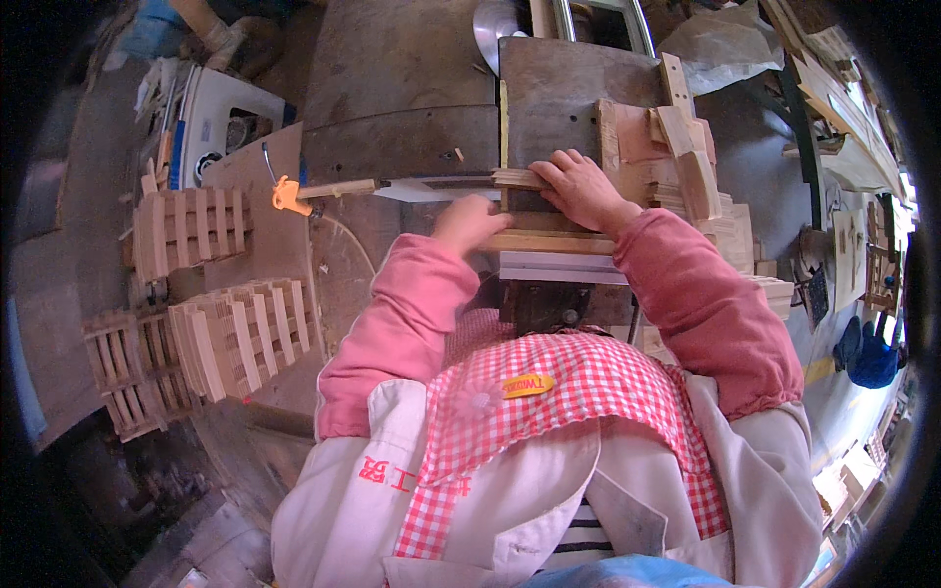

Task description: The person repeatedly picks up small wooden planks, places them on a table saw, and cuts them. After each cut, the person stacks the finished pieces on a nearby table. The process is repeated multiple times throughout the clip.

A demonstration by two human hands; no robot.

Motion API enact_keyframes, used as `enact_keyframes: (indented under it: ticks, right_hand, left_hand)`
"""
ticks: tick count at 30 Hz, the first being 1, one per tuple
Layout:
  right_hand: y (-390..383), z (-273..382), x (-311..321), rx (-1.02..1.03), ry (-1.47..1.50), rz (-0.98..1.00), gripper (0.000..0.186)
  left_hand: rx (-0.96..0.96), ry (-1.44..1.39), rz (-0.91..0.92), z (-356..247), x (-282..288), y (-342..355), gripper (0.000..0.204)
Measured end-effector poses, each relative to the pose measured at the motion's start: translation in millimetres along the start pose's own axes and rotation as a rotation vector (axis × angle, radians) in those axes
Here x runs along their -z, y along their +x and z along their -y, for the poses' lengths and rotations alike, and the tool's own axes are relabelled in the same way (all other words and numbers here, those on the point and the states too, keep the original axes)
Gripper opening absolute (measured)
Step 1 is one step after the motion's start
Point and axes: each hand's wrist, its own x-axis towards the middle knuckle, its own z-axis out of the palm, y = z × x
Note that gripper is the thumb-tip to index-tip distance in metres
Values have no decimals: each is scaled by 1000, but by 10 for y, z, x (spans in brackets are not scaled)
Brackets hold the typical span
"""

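Observation:
A few thin wooden strips lie side by side on the metal machine table. My right hand rests over their right end, its fingers bent around them. Just to the left, my left hand is closed, with its fingertips near the left end of a wooden bar; what they hold, if anything, is hidden. This bar lies along the near side of the table, beside a pale metal rail.
An orange clamp sits at the end of a wooden stick on the left. Stacked slatted wooden pieces stand lower left. Wood blocks are piled at right. A round metal disc shows at the far edge.

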Motion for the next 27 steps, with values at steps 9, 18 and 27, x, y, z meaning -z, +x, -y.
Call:
enact_keyframes:
  ticks: [9, 18, 27]
  right_hand:
    - [-10, 3, 9, 17, -21, 17, 51]
    - [-136, -84, 80, -7, 55, -51, 48]
    - [-56, -65, 286, 2, 516, 79, 30]
  left_hand:
    - [-91, 13, -482, 64, -37, -110, 33]
    - [-235, -1338, -498, -131, -383, 257, 61]
    - [-321, -683, -518, -19, -64, -2, 36]
